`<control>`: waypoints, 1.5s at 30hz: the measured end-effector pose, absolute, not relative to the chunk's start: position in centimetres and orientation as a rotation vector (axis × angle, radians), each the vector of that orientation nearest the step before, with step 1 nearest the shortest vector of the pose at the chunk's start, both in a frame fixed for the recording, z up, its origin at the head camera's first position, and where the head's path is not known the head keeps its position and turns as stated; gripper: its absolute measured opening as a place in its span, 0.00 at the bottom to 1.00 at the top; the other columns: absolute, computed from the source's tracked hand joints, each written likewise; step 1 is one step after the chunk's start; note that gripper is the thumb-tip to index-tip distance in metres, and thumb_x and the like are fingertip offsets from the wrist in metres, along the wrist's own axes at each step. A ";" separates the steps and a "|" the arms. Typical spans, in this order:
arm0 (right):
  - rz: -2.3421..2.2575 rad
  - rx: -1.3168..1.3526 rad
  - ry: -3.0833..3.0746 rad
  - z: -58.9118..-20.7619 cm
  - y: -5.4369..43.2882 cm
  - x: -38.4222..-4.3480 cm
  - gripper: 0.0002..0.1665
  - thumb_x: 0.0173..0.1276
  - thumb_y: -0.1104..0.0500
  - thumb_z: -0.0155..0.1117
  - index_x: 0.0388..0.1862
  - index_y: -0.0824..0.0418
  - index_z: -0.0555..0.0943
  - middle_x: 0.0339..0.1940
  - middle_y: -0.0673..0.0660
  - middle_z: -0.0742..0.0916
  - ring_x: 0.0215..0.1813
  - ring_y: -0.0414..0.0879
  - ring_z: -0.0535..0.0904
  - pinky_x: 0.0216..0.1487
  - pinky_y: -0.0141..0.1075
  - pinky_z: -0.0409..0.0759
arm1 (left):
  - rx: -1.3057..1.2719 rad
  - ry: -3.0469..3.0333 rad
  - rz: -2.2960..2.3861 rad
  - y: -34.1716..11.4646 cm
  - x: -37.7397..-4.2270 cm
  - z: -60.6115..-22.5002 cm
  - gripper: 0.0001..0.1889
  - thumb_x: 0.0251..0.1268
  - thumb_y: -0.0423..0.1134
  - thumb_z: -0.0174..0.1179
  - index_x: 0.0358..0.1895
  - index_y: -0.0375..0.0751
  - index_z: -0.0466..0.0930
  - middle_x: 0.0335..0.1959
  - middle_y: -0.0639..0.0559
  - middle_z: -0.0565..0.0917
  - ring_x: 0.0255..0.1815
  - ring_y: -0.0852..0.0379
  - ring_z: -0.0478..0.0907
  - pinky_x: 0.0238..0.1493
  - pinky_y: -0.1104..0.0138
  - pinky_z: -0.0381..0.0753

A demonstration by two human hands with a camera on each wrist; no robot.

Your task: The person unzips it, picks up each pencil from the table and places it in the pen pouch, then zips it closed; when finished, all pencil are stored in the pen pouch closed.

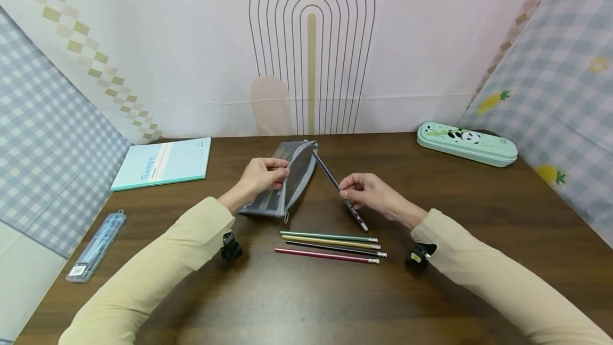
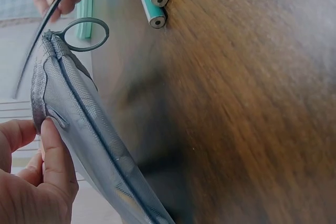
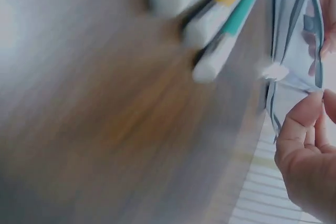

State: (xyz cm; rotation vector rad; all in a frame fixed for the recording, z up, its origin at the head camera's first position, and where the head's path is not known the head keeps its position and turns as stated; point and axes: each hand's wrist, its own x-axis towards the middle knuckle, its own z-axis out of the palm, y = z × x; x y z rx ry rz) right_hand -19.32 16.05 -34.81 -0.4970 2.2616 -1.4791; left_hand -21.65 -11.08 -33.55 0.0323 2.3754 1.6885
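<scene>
A grey mesh zip pouch (image 1: 271,202) lies on the table with its mouth spread apart. My left hand (image 1: 261,177) pinches the near edge of that mouth between thumb and fingers, as the left wrist view also shows. In my right hand (image 1: 366,191) is a dark blue pencil (image 1: 330,175), pinched near its middle. Its far tip reaches the pouch's opening at the far right corner, while the eraser end slants down toward me. Several pencils lie side by side in front of the pouch: green (image 1: 316,235), yellow (image 1: 325,240), black (image 1: 335,248) and red (image 1: 325,255).
A light blue notebook (image 1: 163,161) lies at the back left, with a slim translucent blue case (image 1: 97,246) nearer me. At the back right sits a mint panda pencil case (image 1: 466,144). A patterned cloth backdrop (image 1: 201,57) borders the table's far edge.
</scene>
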 end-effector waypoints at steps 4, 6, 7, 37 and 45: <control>-1.596 -0.318 2.111 -34.8 14.7 -19.7 0.19 0.70 0.62 0.56 0.54 0.75 0.71 0.33 0.52 0.79 0.33 0.41 0.74 0.32 0.28 0.78 | 0.027 2.368 1.696 -10.9 -21.7 -33.6 0.18 0.64 0.32 0.58 0.56 0.29 0.75 0.52 0.35 0.80 0.37 0.60 0.80 0.39 0.66 0.85; -1.629 -0.250 2.038 -34.9 14.0 -19.9 0.20 0.70 0.62 0.55 0.55 0.75 0.71 0.30 0.51 0.80 0.31 0.40 0.75 0.29 0.26 0.77 | 0.026 2.372 1.694 -10.8 -21.8 -33.6 0.18 0.64 0.32 0.58 0.56 0.30 0.76 0.51 0.35 0.80 0.38 0.60 0.80 0.39 0.66 0.85; -1.645 -0.219 2.004 -34.9 13.7 -20.0 0.19 0.70 0.62 0.55 0.54 0.74 0.71 0.29 0.51 0.80 0.29 0.39 0.75 0.27 0.25 0.76 | 0.025 2.374 1.694 -10.8 -21.8 -33.5 0.18 0.64 0.33 0.58 0.56 0.30 0.76 0.51 0.36 0.80 0.38 0.60 0.79 0.39 0.67 0.85; -1.791 0.054 1.687 -34.4 7.3 -22.7 0.23 0.73 0.68 0.48 0.64 0.73 0.63 0.27 0.55 0.86 0.29 0.42 0.84 0.32 0.29 0.84 | 0.026 2.351 1.694 -10.6 -21.6 -33.4 0.18 0.65 0.33 0.58 0.56 0.31 0.76 0.51 0.34 0.80 0.40 0.52 0.82 0.40 0.66 0.84; -1.564 -0.214 1.920 -35.1 11.3 -20.5 0.17 0.68 0.68 0.56 0.54 0.76 0.72 0.31 0.54 0.83 0.32 0.40 0.80 0.35 0.30 0.83 | 0.028 2.359 1.695 -10.8 -21.6 -33.7 0.19 0.64 0.33 0.58 0.57 0.29 0.75 0.52 0.34 0.80 0.35 0.60 0.80 0.39 0.66 0.85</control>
